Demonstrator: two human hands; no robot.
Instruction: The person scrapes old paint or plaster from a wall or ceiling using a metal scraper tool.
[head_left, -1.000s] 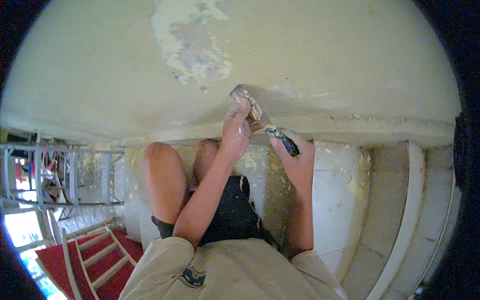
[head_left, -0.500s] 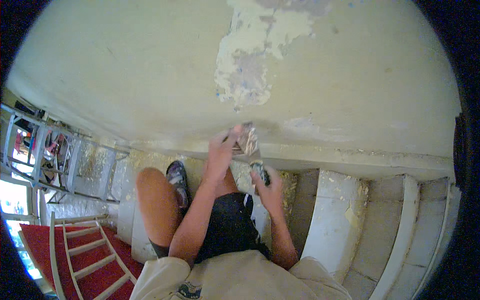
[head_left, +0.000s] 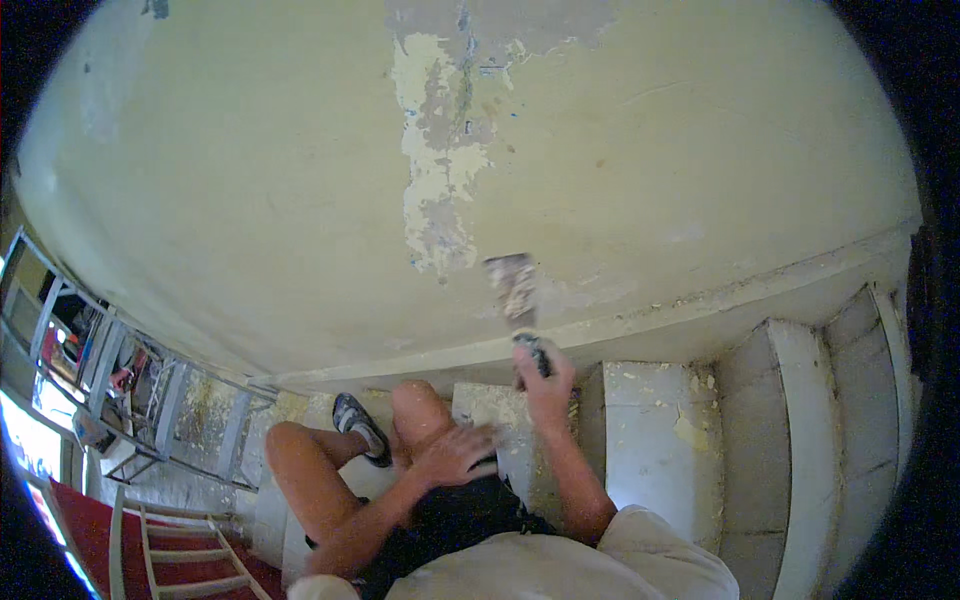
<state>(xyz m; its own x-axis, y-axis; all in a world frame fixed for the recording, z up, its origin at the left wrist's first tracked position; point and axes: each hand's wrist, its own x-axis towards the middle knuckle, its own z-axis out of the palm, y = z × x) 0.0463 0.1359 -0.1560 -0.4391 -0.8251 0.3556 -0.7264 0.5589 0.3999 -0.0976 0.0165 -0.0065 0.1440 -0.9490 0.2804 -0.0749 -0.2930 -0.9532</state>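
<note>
In my right hand (head_left: 547,388) is a scraper, a putty knife (head_left: 515,290) with a dark handle; its flat metal blade, smeared with pale stuff, points up in front of the wall. I cannot tell whether the blade touches the wall. My left hand (head_left: 460,455), somewhat blurred, is over my thigh by the raised knee, fingers stretched out and nothing seen in them. Beyond the blade, the yellowish wall (head_left: 290,190) has a peeled patch (head_left: 440,185) of grey and cream.
Steps with pale treads (head_left: 660,450) rise to the right, dotted with paint flakes. A ledge (head_left: 650,315) runs along the wall's foot. At left stand a metal frame (head_left: 170,410) and a pale ladder (head_left: 190,555) over red cloth (head_left: 85,520). My shoe (head_left: 360,425) rests on a step.
My left hand has come away from the scraper blade and down to my thigh. The right hand still holds the scraper, its blade now more upright. The view has shifted up the wall.
</note>
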